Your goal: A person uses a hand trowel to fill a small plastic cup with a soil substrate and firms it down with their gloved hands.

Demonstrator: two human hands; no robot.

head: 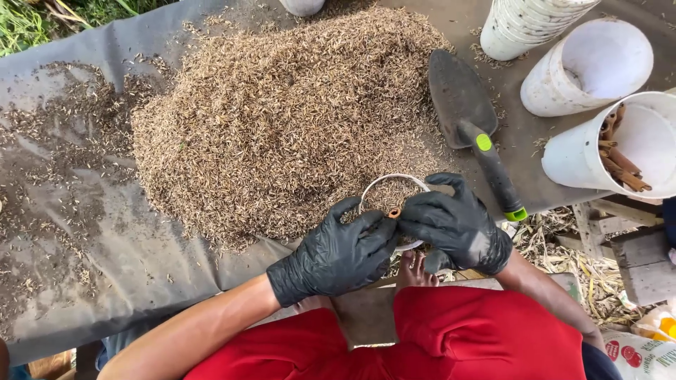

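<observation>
Setting: outdoors, a grey sheet (105, 232) spread over a work surface, with grass (28, 21) at the far left corner and straw litter (563, 260) on the ground to the right of the hands.
Heap: a broad mound of dry tan husks (282, 119) lies on the sheet just beyond both hands, with thinner scatter trailing off far to the left of the left hand.
Left hand: the left hand (338, 253), in a black glove, is closed around the near rim of a small white cup (394, 193) — thumb and forefinger pinch toward the middle, meeting the other hand.
Right hand: the right hand (454, 222), also black-gloved, grips the cup from its right side, fingers curled over the rim and fingertips touching those of the left hand.
Cup: it sits between the two hands at the near edge of the heap, filled with husks.
Brown stick: a short brown cylinder (394, 212) pokes up right where the fingertips of both hands meet; which hand actually pinches it, I cannot tell.
Trowel: a dark-bladed trowel (468, 119) with a black and green handle lies just beyond the right hand, its handle end just past the knuckles.
Buckets: three white containers (584, 63) stand well off to the right, beyond the right hand — the nearest (605, 151) lies on its side with brown sticks (623, 165) inside.
Person: red clothing (451, 338) below the forearms; bare toes (415, 267) show under the cup.
</observation>
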